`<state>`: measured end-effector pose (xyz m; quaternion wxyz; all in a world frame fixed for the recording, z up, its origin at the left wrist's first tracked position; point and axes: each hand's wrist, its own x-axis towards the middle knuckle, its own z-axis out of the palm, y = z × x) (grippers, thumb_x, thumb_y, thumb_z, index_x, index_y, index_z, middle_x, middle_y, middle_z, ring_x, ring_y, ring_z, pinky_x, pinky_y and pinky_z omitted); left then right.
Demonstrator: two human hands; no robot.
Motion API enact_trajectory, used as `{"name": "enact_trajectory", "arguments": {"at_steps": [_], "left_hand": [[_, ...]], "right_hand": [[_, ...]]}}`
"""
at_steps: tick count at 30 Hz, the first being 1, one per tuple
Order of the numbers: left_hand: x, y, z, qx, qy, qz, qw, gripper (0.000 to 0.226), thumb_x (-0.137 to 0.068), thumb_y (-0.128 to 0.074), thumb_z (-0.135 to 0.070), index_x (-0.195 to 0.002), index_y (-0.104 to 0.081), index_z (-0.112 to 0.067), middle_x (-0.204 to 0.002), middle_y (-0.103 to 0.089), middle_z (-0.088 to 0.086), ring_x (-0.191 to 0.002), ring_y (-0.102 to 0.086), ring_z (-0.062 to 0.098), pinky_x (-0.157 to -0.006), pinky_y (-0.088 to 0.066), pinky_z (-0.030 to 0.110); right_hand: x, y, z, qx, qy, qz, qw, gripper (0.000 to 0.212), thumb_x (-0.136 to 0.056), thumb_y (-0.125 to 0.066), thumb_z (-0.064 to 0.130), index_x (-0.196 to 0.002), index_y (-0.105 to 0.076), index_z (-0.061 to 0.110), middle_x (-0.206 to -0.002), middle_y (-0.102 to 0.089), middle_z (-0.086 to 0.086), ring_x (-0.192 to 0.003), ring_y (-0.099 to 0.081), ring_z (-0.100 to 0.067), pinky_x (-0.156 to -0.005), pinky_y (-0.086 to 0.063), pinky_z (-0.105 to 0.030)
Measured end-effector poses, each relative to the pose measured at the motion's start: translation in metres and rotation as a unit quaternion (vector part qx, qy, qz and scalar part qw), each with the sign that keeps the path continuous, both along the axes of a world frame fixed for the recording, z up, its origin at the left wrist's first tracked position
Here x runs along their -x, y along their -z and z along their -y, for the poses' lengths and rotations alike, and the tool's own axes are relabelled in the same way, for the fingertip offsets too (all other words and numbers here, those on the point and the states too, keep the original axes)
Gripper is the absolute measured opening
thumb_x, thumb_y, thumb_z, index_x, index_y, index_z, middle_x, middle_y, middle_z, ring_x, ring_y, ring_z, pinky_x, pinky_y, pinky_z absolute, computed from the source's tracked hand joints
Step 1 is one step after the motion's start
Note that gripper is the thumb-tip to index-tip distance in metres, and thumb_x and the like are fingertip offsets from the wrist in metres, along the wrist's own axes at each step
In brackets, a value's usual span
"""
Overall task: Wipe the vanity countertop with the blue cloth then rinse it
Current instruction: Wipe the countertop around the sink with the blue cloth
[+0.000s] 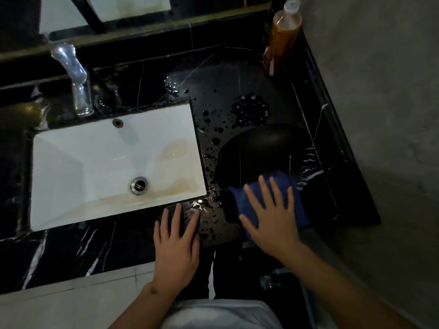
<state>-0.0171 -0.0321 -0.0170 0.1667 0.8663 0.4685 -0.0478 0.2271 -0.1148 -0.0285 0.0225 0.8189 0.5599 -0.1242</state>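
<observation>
The black marble vanity countertop (240, 74) is wet, with drops and puddles to the right of the white sink (71, 167). A blue cloth (282, 184) lies flat on the counter near the front right corner. My right hand (270, 217) presses on top of it, fingers spread, covering most of it. My left hand (177, 243) rests flat on the counter's front edge, just right of the sink's front corner, fingers apart and holding nothing.
A chrome faucet (76, 77) stands behind the sink. An amber bottle (280, 36) stands at the back right corner against the grey wall (380, 91). White tiled floor (71, 302) lies below the counter's front edge.
</observation>
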Motion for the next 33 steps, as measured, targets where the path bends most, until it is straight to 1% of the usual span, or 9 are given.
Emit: {"name": "enact_trajectory", "arguments": {"at_steps": [3,6,10,13,16,21,25,29,33], "left_hand": [[0.002,-0.002,-0.002,0.005,-0.043,0.021,0.999,0.053,-0.097,-0.033,-0.039,-0.147,-0.044,-0.031,-0.16,-0.033,0.009,-0.15,-0.019,0.035,-0.116,-0.024,0.057],[0.003,-0.003,-0.007,0.008,-0.084,0.034,0.996,0.051,-0.099,-0.03,-0.044,-0.147,-0.045,-0.034,-0.161,-0.031,0.004,-0.152,-0.015,0.033,-0.115,-0.023,0.057],[0.008,0.001,-0.007,0.004,-0.062,-0.003,0.998,0.054,-0.1,-0.019,-0.052,-0.151,-0.033,-0.041,-0.165,-0.019,-0.001,-0.154,-0.004,0.031,-0.118,-0.018,0.058],[0.007,0.002,-0.005,-0.001,-0.055,-0.021,0.998,0.054,-0.1,-0.018,-0.052,-0.153,-0.025,-0.043,-0.166,-0.016,-0.001,-0.153,-0.003,0.032,-0.118,-0.019,0.059],[0.006,0.002,-0.007,-0.006,-0.061,-0.033,0.998,0.054,-0.1,-0.022,-0.05,-0.153,-0.024,-0.043,-0.166,-0.016,-0.001,-0.153,-0.004,0.033,-0.118,-0.018,0.059],[0.007,0.0,-0.008,-0.003,-0.057,-0.043,0.997,0.058,-0.093,-0.031,-0.036,-0.151,-0.033,-0.04,-0.164,-0.024,0.001,-0.152,-0.013,0.036,-0.114,-0.024,0.06],[0.01,-0.007,-0.017,-0.011,-0.057,-0.027,0.998,0.057,-0.09,-0.033,-0.031,-0.146,-0.045,-0.035,-0.159,-0.037,0.002,-0.149,-0.027,0.032,-0.109,-0.032,0.054],[0.014,-0.015,-0.026,-0.019,-0.027,-0.04,0.999,0.05,-0.095,-0.033,-0.038,-0.141,-0.053,-0.033,-0.154,-0.045,0.003,-0.145,-0.036,0.03,-0.112,-0.029,0.054],[0.018,-0.015,-0.028,-0.032,0.006,-0.059,0.998,0.051,-0.097,-0.034,-0.043,-0.144,-0.051,-0.031,-0.156,-0.042,0.002,-0.146,-0.034,0.031,-0.115,-0.024,0.059]], "right_hand": [[0.028,-0.001,-0.002,-0.013,-0.058,-0.025,0.998,0.071,-0.092,-0.037,0.065,-0.155,-0.025,0.034,-0.166,-0.017,-0.008,-0.153,-0.012,-0.032,-0.116,-0.013,-0.066],[0.016,-0.003,-0.051,-0.037,-0.094,-0.047,0.994,0.067,-0.093,-0.036,0.065,-0.154,-0.029,0.035,-0.165,-0.02,-0.005,-0.153,-0.013,-0.03,-0.116,-0.012,-0.065],[-0.026,-0.001,-0.144,-0.025,-0.032,-0.032,0.999,0.069,-0.094,-0.024,0.067,-0.156,-0.016,0.039,-0.167,-0.007,-0.004,-0.154,-0.002,-0.028,-0.119,0.004,-0.061],[-0.047,0.001,-0.184,-0.007,0.01,-0.031,0.999,0.069,-0.095,-0.022,0.068,-0.156,-0.007,0.04,-0.168,-0.001,-0.003,-0.154,0.004,-0.028,-0.119,0.004,-0.062],[-0.032,0.002,-0.176,-0.019,0.026,-0.038,0.999,0.073,-0.093,-0.022,0.069,-0.157,-0.007,0.038,-0.168,-0.001,-0.005,-0.153,0.005,-0.029,-0.118,0.004,-0.063],[0.039,-0.002,-0.065,-0.06,-0.058,-0.059,0.995,0.074,-0.091,-0.036,0.068,-0.155,-0.024,0.034,-0.166,-0.014,-0.008,-0.154,-0.007,-0.031,-0.118,-0.004,-0.065],[0.066,0.002,-0.007,-0.038,-0.08,-0.061,0.994,0.071,-0.093,-0.037,0.066,-0.155,-0.025,0.035,-0.166,-0.016,-0.005,-0.154,-0.01,-0.03,-0.118,-0.009,-0.063],[0.056,0.002,-0.038,-0.034,-0.068,-0.042,0.996,0.068,-0.093,-0.035,0.065,-0.154,-0.025,0.036,-0.166,-0.018,-0.004,-0.153,-0.015,-0.03,-0.119,-0.011,-0.062],[0.03,0.004,-0.123,-0.071,-0.016,-0.014,0.997,0.065,-0.095,-0.034,0.063,-0.154,-0.027,0.036,-0.165,-0.022,-0.007,-0.152,-0.017,-0.03,-0.119,-0.011,-0.061]]}}
